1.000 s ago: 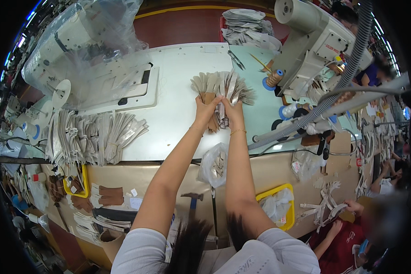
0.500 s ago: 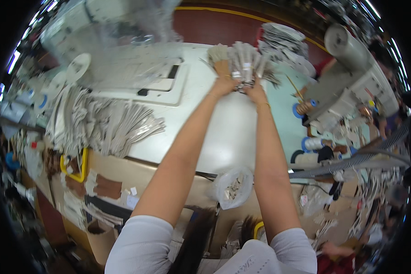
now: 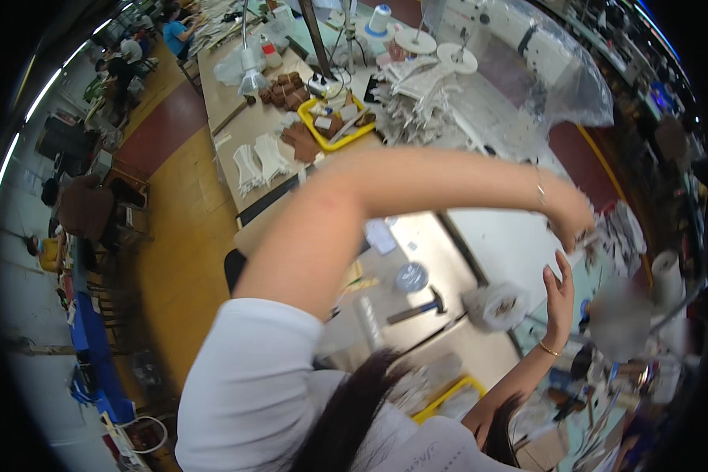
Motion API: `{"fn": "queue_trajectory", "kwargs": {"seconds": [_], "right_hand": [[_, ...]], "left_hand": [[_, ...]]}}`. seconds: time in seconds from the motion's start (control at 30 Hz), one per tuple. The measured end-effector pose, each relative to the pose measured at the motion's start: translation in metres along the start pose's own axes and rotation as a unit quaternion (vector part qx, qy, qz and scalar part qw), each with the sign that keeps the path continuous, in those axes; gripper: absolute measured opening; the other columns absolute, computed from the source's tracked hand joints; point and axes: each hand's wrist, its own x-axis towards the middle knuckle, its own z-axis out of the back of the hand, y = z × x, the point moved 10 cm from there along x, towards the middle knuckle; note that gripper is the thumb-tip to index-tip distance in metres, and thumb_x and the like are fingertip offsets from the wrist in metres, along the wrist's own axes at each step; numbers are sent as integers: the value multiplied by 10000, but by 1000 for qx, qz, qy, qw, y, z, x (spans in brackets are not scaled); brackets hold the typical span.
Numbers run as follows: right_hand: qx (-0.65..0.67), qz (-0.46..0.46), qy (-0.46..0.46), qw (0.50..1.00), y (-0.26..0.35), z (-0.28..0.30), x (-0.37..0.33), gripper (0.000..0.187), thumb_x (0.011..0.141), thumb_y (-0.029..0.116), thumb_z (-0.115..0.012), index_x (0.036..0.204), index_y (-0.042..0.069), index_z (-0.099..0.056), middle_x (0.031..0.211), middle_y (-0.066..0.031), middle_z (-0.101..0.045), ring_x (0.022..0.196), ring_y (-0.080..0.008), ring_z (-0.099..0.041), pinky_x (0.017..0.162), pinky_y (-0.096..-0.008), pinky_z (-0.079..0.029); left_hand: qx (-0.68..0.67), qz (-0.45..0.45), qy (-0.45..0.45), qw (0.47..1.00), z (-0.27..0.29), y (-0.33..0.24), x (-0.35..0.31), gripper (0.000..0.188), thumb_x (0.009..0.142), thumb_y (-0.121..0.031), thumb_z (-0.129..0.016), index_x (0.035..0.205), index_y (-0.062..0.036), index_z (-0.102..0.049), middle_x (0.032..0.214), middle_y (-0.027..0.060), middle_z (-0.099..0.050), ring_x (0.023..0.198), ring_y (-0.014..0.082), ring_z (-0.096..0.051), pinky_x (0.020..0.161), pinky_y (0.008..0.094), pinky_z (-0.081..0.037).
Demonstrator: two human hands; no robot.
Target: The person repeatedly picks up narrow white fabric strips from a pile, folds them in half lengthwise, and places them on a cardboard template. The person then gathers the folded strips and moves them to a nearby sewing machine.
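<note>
At the far right of the table, my left hand (image 3: 571, 218) reaches across with its fingers curled at the near end of a bundle of grey fabric pieces (image 3: 623, 234). Its fingertips are partly hidden, and the bundle fans out beyond them. My right hand (image 3: 559, 297) is lifted just in front, fingers apart with nothing in them. Below and left of it, a clear plastic bag (image 3: 499, 308) with small scraps inside hangs at the table's edge. Beside the bag lies a hammer (image 3: 418, 307) on the tan board.
A large grey fabric pile (image 3: 425, 102) lies by a plastic-covered sewing machine (image 3: 539, 51). Left of it are a yellow-rimmed tray (image 3: 352, 143), brown pieces (image 3: 299, 141) and a small lamp (image 3: 252, 81). Several people sit farther off at the upper left.
My view has swung left, bringing the aisle and the hammer into sight. My right hand has come off the fabric bundle and opened; the left stays at the bundle's end.
</note>
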Motion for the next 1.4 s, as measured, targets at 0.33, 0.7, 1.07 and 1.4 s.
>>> {"fn": "queue_trajectory", "kwargs": {"seconds": [0.33, 0.7, 1.07, 1.4], "right_hand": [[-230, 123, 257, 931, 126, -112, -234, 664, 834, 212, -679, 1395, 11, -387, 1398, -120, -471, 1229, -280, -502, 1049, -391, -347], [-238, -269, -94, 929, -130, -3, -339, 335, 918, 316, -554, 1051, 21, -637, 871, -34, -635, 754, -121, -610, 652, -263, -512], [-222, -159, -294, 916, -279, -123, -241, 1167, 651, 478, -781, 1448, -65, -124, 1435, -287, -319, 1326, -371, -323, 1134, -398, -178], [116, 89, -572, 807, -91, -106, -327, 766, 664, 282, -861, 1228, -54, -466, 1144, -227, -567, 979, -320, -581, 861, -430, -519]], "left_hand": [[-134, 318, -18, 939, 22, -23, -490, 645, 858, -286, -653, 1424, -113, -396, 1381, 150, -474, 1261, 282, -465, 1061, 378, -351], [-452, 546, -69, 702, -199, -65, -783, 649, 912, -275, -614, 1456, -75, -322, 1380, 178, -448, 1268, 237, -436, 1069, 338, -302], [-294, 639, -101, 703, -258, -110, -949, 617, 901, -263, -615, 1417, -36, -366, 1362, 192, -476, 1272, 237, -450, 1038, 326, -359], [-328, 861, -152, 357, -461, -257, -1227, 515, 894, -289, -577, 1317, -13, -476, 1206, 171, -583, 1091, 275, -566, 962, 342, -419]]}}
